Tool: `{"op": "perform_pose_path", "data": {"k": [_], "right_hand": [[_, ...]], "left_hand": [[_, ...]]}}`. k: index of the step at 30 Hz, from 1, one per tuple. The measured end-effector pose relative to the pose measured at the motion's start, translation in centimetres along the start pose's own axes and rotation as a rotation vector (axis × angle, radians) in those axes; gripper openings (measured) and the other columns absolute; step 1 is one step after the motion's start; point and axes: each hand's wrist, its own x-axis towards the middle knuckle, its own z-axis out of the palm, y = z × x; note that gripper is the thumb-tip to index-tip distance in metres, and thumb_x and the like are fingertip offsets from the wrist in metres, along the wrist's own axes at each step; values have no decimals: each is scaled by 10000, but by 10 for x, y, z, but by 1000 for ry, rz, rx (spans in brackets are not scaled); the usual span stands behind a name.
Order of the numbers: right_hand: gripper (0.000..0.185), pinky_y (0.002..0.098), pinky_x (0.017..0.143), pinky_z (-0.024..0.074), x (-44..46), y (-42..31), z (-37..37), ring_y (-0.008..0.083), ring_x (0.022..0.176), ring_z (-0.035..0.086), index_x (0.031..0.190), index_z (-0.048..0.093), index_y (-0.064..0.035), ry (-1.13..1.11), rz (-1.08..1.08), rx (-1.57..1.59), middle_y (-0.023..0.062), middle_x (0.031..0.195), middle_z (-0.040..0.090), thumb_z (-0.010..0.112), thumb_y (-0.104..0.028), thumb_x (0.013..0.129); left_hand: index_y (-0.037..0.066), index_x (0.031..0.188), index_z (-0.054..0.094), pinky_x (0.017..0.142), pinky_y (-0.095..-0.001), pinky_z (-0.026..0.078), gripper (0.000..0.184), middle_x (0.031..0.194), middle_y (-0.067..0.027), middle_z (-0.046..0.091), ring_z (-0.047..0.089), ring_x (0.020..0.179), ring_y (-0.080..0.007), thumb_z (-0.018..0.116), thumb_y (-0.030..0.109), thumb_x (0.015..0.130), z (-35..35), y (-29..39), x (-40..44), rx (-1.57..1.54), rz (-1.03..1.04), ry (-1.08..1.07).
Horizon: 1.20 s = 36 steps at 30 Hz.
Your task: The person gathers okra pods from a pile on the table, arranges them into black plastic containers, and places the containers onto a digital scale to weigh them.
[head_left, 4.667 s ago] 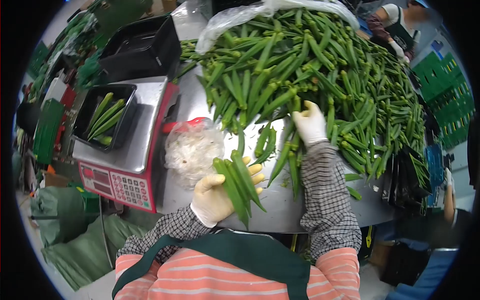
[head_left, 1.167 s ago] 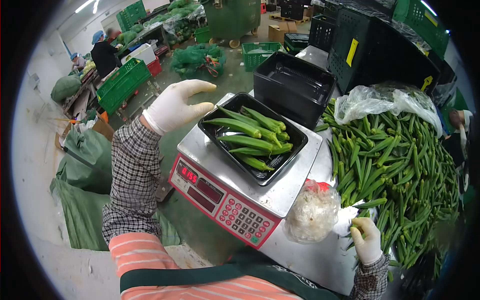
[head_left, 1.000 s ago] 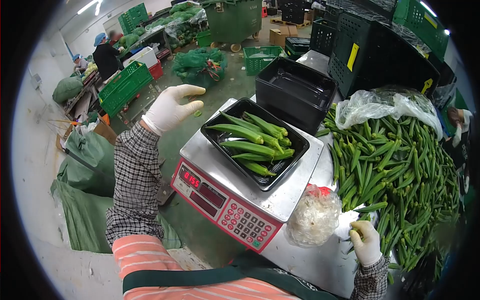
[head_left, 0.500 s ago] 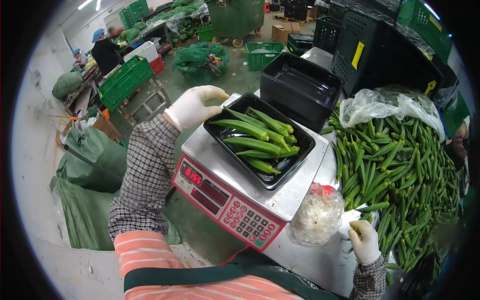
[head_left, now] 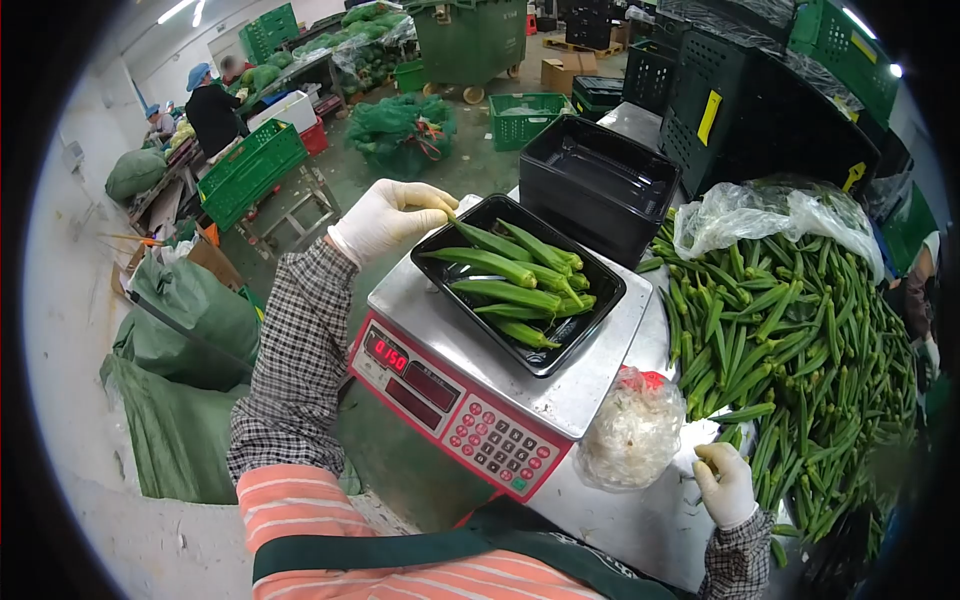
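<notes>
My left hand (head_left: pixel 390 222), in a white glove, pinches at the far left corner of a black plastic tray (head_left: pixel 545 362). Its fingertips close on the tip of an okra pod (head_left: pixel 485 236). Several green okra pods lie in the tray, stems mostly toward the right. The tray rests on the metal plate of a red and white digital scale (head_left: pixel 455 405), whose lit display reads 0.150. Near the front of the big okra heap (head_left: pixel 790 330), my right hand (head_left: pixel 727 485) is gloved too, its fingers loosely curled and apart with nothing between them.
Behind the scale stands a stack of empty black trays (head_left: pixel 600 180). A clear plastic bag bundle (head_left: pixel 632 430) sits right of the scale, and plastic film (head_left: pixel 780 225) covers the back of the heap. Dark crates (head_left: pixel 770 130) rise behind. A person (head_left: pixel 212 115) works at the far left.
My left fingers have closed from a spread pose onto a pod tip at the tray's corner. The scale display went from 0.155 to 0.150. My right hand stays nearly in place.
</notes>
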Motion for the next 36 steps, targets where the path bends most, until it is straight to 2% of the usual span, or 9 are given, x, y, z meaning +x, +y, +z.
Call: {"op": "perform_pose_path", "data": {"k": [10,16,18,22,26,29,30,34,36], "right_hand": [[252,289,608,465,-3,-8,-6,202,665,568,990,600,1,14,-47,13,123,880,584,639,-14,742],[582,307,809,454,46,-100,-11,216,911,562,1247,457,19,232,-349,141,134,1062,552,659,18,701],[617,305,855,434,52,-129,-12,218,954,555,1280,427,21,173,-449,256,142,1080,549,655,26,706],[379,210,659,419,30,-123,-26,67,740,504,1166,542,-4,9,-284,256,4,870,556,571,50,792],[297,198,675,412,-59,-24,-79,83,756,507,1131,558,12,329,303,233,2,879,547,543,25,835],[244,237,643,404,-190,80,-98,91,698,459,1053,555,21,560,472,-161,2,774,503,541,1,810],[209,265,661,423,-222,69,-106,121,699,487,1000,559,20,562,731,-48,26,759,530,540,8,792],[182,317,669,455,-378,114,-118,209,691,574,944,573,3,526,1121,-357,126,759,600,555,-16,764],[278,365,754,470,-406,115,-115,289,839,611,1014,582,2,468,1286,-457,170,876,622,618,-63,746]], "left_hand": [[-8,958,622,761,-258,492,159,984,-106,651,613,799,-131,524,95,887,3,52,-19,-61,412,397],[-22,988,609,772,-249,496,186,959,-113,648,615,825,-132,481,76,896,84,126,-47,-82,530,33],[-37,1005,601,820,-264,492,163,980,-116,641,611,900,-138,526,27,876,112,149,-61,-234,323,-187],[-42,1118,548,905,-288,460,290,1099,-123,598,584,1000,-143,613,-1,838,125,143,-58,-303,433,-331],[-23,1177,524,947,-299,420,457,1166,-108,573,539,1099,-180,692,129,780,77,107,-28,390,407,13],[-36,1154,541,920,-329,434,568,1114,-172,589,569,1037,-272,732,250,703,66,55,-9,807,394,-51],[-42,1132,556,889,-351,457,593,1073,-192,604,590,982,-311,738,306,687,70,38,-4,909,447,-68],[-3,1156,543,918,-319,421,509,1139,-176,558,548,1052,-274,683,92,677,84,41,12,744,62,-373],[15,1154,548,908,-319,423,486,1122,-161,559,542,1052,-272,616,-8,673,90,39,16,639,264,-377]]}}
